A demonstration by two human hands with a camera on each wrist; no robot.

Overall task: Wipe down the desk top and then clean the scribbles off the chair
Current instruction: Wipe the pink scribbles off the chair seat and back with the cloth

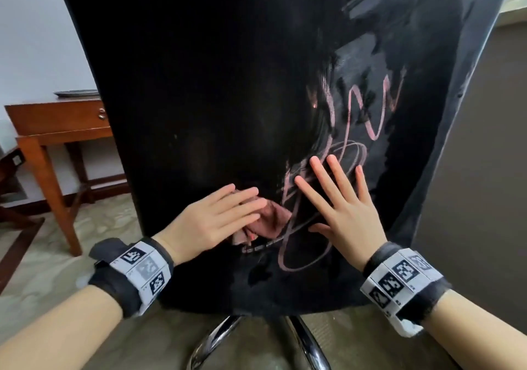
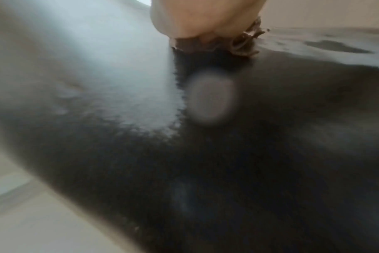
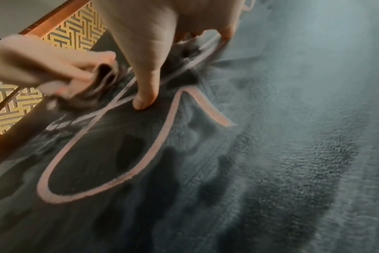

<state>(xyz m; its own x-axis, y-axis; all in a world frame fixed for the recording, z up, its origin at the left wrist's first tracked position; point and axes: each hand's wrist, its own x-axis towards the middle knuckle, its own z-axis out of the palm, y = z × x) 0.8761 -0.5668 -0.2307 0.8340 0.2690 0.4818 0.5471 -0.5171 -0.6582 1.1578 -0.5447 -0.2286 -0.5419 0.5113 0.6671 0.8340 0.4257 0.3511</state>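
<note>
The black chair back (image 1: pixel 199 84) fills the head view, with pink scribbles (image 1: pixel 368 113) across its right half and smeared patches around them. My left hand (image 1: pixel 228 210) lies with straight fingers on a bunched brownish-pink cloth (image 1: pixel 273 218) and presses it against the chair at the scribbles' lower left edge. My right hand (image 1: pixel 342 198) rests flat on the chair with fingers spread, right over the pink loops. In the right wrist view its thumb (image 3: pixel 145 95) touches the fabric inside a pink loop (image 3: pixel 162 137), beside the cloth (image 3: pixel 91 90). The left wrist view is blurred; the cloth (image 2: pixel 216 44) shows under the hand.
A wooden side table (image 1: pixel 57 119) with a drawer and a grey plate (image 1: pixel 75 93) stands at the left by the wall. The chair's chrome base (image 1: pixel 302 341) spreads over patterned carpet below. A grey-brown wall (image 1: pixel 470 170) rises to the right of the chair.
</note>
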